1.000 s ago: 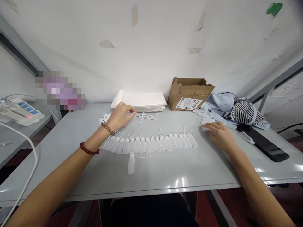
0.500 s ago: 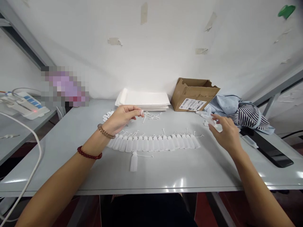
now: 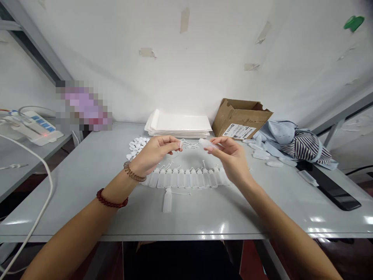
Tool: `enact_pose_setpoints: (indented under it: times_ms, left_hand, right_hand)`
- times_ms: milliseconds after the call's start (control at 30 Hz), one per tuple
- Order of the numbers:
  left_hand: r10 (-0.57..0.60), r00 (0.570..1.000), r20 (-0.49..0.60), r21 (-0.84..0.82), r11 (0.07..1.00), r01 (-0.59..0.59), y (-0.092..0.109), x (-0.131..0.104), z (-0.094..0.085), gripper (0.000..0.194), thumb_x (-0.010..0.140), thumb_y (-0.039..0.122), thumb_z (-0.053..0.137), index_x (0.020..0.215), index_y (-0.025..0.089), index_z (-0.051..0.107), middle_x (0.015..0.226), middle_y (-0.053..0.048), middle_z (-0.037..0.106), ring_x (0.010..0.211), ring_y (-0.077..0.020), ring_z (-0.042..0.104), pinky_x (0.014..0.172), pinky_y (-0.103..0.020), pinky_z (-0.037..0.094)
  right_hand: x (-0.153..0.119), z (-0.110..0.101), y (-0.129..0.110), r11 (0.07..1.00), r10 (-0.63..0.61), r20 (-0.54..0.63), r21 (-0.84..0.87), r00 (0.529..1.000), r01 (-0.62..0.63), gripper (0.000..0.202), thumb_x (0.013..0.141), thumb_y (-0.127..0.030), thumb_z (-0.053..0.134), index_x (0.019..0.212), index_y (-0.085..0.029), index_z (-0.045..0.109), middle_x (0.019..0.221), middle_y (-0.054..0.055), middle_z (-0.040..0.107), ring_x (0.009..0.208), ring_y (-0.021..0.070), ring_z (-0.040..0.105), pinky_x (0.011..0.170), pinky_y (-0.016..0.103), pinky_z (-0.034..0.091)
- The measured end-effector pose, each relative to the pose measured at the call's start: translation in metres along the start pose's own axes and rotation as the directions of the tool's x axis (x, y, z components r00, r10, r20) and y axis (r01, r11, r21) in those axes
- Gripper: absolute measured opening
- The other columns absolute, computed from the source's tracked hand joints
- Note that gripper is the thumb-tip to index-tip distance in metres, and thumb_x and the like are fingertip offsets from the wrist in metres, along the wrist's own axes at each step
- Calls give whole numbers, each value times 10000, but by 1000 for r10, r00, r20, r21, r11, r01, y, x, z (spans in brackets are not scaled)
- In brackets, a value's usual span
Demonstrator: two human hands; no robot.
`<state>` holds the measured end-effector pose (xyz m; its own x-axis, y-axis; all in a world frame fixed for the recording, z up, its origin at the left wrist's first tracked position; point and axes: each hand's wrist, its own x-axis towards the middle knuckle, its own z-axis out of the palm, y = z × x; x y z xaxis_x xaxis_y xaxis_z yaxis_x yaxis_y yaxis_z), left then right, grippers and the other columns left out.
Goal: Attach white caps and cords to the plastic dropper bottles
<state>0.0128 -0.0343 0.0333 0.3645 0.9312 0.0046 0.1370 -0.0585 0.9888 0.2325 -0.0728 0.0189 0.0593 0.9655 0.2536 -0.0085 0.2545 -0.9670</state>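
Left hand pinches a small cap, right hand grips a bottle just apart; next they need lining up, looks like.

The scene is evenly and brightly lit from above. The white wall at upper centre is near overexposure. Small specular highlights appear on the grey table along its near edge at lower centre and lower right. Shadows are soft and faint. Wide-angle distortion bends straight lines at the left and right edges. A pixelated block masks an area at centre left. The upper right corner is slightly blurred.
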Motion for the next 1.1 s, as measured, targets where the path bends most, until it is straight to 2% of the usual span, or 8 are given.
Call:
enact_pose_setpoints:
  times_ms: [100,200,400,700,1100]
  left_hand:
    - [0,1000,-10,43,999,1,-2,0,4,184,773,358,604,723,188,653,811,-27,662,806,-169,566,727,-300,435]
    - [-33,999,-7,51,998,33,-4,0,8,168,773,346,606,730,194,663,808,-18,663,797,-162,567,733,-305,435]
    - [-95,995,25,60,994,94,-4,-2,12,142,763,318,615,707,204,679,770,-6,654,767,-154,558,714,-303,424]
    - [-114,993,26,89,990,111,-4,-5,13,136,741,319,618,692,205,676,737,1,639,705,-146,526,668,-295,407]
    - [-127,990,55,108,987,120,-2,-9,14,190,790,345,582,729,186,665,767,-6,628,784,-161,537,742,-302,392]
  right_hand:
    - [-7,14,10,982,132,65,130,989,-140,218,673,-291,765,714,-203,570,914,3,618,778,147,617,739,314,476]
    - [-14,20,15,967,184,108,160,977,-200,225,661,-295,774,707,-200,575,931,-1,611,769,139,614,716,300,467]
    - [-17,21,18,967,182,147,150,972,-203,223,664,-286,774,705,-202,572,912,-2,608,768,139,604,672,285,460]
    - [-21,22,18,965,192,163,149,968,-216,210,687,-292,760,702,-199,573,922,0,595,771,141,621,676,293,469]
    - [-22,25,16,965,200,163,139,966,-224,193,699,-246,748,685,-180,567,893,-6,579,735,125,624,653,271,452]
